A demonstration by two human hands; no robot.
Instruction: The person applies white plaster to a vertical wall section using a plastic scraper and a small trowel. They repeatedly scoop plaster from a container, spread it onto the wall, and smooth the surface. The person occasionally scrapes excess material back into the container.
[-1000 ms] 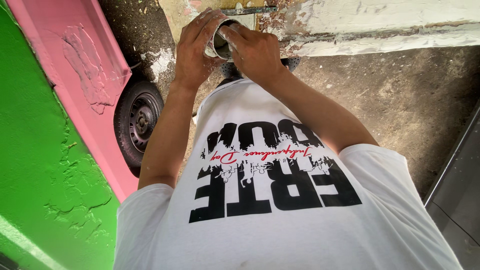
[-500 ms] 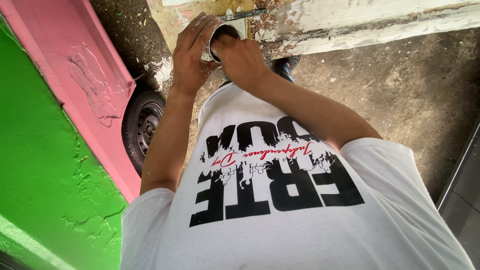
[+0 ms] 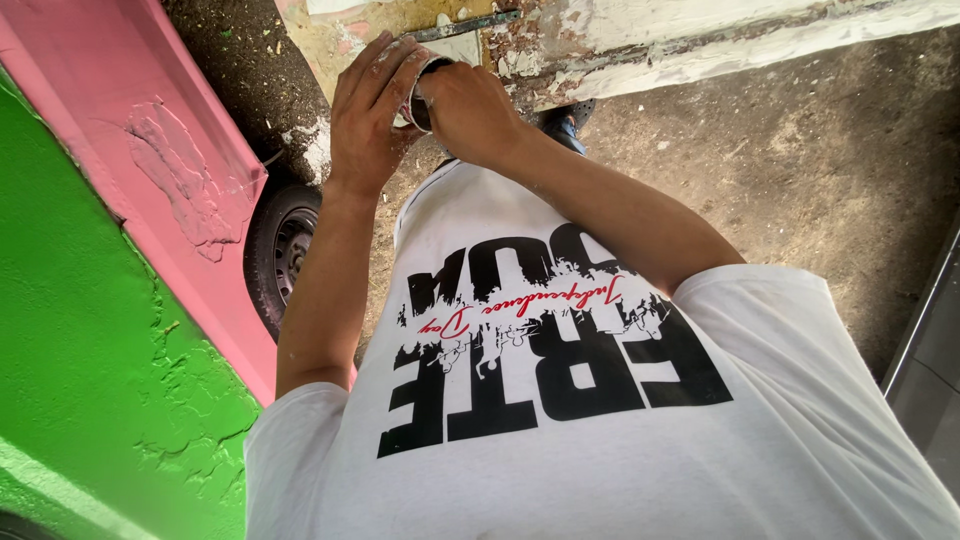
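Fingers of both hands close on a small round container (image 3: 420, 95), held up between them in front of the person's chest. The left hand (image 3: 370, 115) wraps it from the left, its fingers (image 3: 385, 70) curled over the rim and lightly spread, thumb hidden behind. The right hand (image 3: 470, 110) comes in from the right and sits just as near, its fingertips pressed together and bent toward the container's dark opening; whether they reach inside or only grip the edge cannot be told. The container lies directly between the two sets of fingers, touching both, and seems tilted with its open mouth facing the right hand. Only a pale, smeared rim and a dark inside show; the rest is covered. Just beyond the fingertips runs a beam with flaking white paint (image 3: 720, 45), with a dark metal strip (image 3: 460, 25) on it. Left of the left hand stand a pink and green wall (image 3: 110, 300) and a small black wheel (image 3: 285, 250), over dirt ground (image 3: 800, 170).
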